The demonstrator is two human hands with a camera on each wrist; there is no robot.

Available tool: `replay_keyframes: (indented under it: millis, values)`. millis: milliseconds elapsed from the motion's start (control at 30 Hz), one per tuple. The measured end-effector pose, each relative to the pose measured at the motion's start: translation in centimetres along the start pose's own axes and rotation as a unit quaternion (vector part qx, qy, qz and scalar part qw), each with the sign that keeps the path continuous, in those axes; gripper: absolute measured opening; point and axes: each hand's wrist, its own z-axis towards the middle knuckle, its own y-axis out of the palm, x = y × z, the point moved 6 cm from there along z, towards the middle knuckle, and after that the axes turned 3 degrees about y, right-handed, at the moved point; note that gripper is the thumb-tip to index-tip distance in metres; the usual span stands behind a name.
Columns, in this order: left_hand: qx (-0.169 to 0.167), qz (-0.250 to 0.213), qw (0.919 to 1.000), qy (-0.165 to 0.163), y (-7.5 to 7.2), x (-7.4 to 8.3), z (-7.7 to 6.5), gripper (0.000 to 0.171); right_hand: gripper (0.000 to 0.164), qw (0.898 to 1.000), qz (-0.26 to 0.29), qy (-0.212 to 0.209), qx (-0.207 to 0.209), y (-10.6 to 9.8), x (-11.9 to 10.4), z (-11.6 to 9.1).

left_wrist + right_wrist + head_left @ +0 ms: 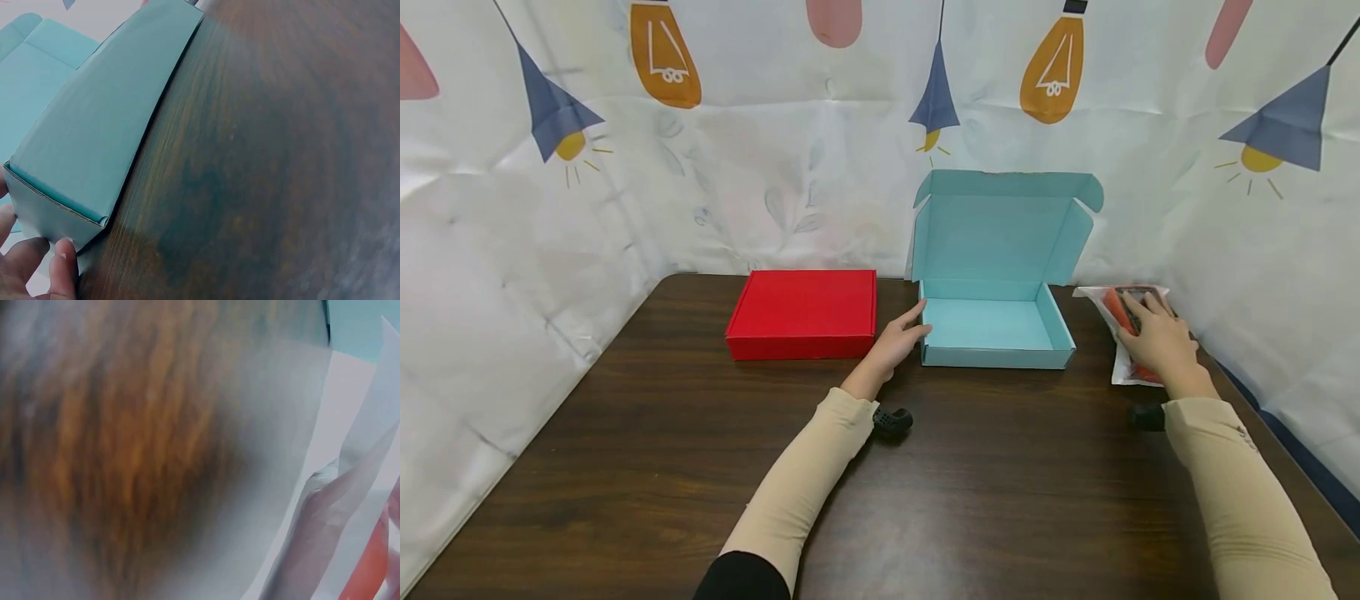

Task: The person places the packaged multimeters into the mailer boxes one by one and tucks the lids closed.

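Note:
A light-blue cardboard box point(992, 357) stands with its lid raised and its inside bare. My left hand point(897, 340) touches the box's left wall, fingers extended; in the left wrist view several fingertips rest against the end wall of the box point(94, 119). At the right, my right hand point(1161, 340) grips a clear plastic packet point(1122, 367) from above, with its fingers spread over it. Red and dark contents show through the packet. The right wrist view catches the packet point(369, 562) up close, but not the hand.
A closed red box point(808, 304) sits left of the blue one. Dark wood tabletop point(1000, 483) extends in front of both boxes. Behind and beside the table hangs a white printed curtain point(850, 158). Black wrist devices point(892, 423) are on both wrists.

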Motion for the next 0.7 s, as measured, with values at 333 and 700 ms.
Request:
replay_keyframes:
  millis: [333, 700]
  values:
    - [-0.002, 0.0, 1.0, 0.0, 0.0, 0.0, 0.1, 0.061, 0.073, 0.998, -0.028, -0.051, -0.004, -1.2, -0.7, -0.7]
    - [-0.002, 0.001, 1.0, 0.004, 0.0, 0.0, 0.0, 0.061, 0.071, 0.993, -0.02, -0.11, 0.037, -2.7, -2.2, -1.9]
